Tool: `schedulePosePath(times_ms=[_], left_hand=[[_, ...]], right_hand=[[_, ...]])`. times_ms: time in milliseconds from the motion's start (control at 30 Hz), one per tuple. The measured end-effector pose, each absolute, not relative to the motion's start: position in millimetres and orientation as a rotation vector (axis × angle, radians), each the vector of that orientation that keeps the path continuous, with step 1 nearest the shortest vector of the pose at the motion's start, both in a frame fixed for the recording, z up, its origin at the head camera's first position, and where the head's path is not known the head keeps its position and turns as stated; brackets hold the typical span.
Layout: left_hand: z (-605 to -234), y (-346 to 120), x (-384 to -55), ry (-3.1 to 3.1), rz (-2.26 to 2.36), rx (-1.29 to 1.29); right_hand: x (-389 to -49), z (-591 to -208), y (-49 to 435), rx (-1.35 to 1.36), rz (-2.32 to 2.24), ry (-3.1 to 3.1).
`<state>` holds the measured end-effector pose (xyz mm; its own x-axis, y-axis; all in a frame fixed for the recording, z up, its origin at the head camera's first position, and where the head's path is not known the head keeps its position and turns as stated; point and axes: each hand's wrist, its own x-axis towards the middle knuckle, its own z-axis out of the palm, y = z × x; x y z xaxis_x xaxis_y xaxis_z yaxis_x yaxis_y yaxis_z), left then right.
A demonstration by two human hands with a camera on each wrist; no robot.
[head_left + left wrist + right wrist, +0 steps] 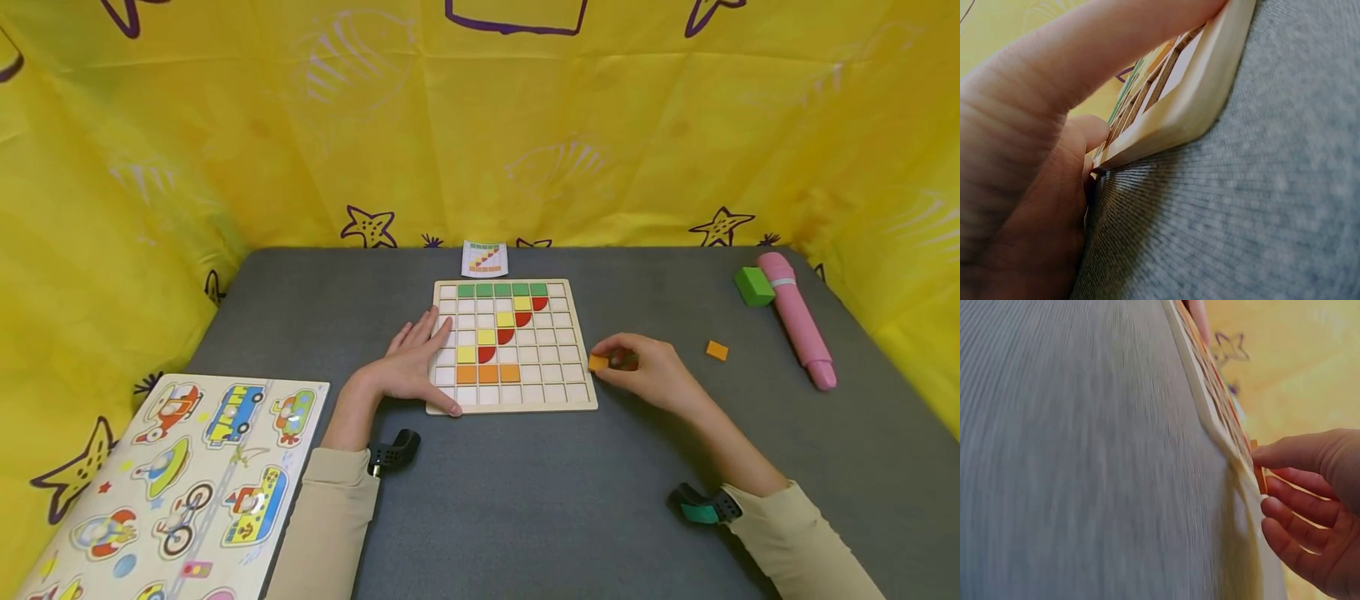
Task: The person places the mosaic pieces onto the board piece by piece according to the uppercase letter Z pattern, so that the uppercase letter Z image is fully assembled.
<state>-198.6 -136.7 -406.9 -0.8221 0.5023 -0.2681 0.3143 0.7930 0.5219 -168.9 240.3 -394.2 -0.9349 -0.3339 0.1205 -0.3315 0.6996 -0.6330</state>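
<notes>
A wooden grid board [553, 375] lies on the dark table, with green squares [502, 290] along its top row. Yellow squares [486, 337] and red quarter-circle pieces [505, 336] climb diagonally across it, and three orange squares [488, 373] sit in a lower row. My left hand [408, 364] rests on the board's left edge, fingers spread and thumb at the lower left corner. At the right edge, my right hand [648, 371] pinches an orange square tile [597, 362] between thumb and fingers; the right wrist view shows this tile [1259, 469] edge-on.
A small pattern card [484, 259] stands behind the board. Another orange tile [717, 350] lies to the right, near a green block [754, 286] and a pink cylinder-shaped object [798, 321]. A picture puzzle board [217, 467] is at the left. Yellow cloth [465, 125] surrounds the table.
</notes>
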Motion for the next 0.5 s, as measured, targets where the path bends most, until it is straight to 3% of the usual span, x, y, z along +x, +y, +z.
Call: schedulePosePath(times_ms=[500], left_hand=[[-405, -137, -197, 2.608, 0.643, 0.660]], right_hand=[[-177, -393, 178, -0.791, -1.119, 2.701]])
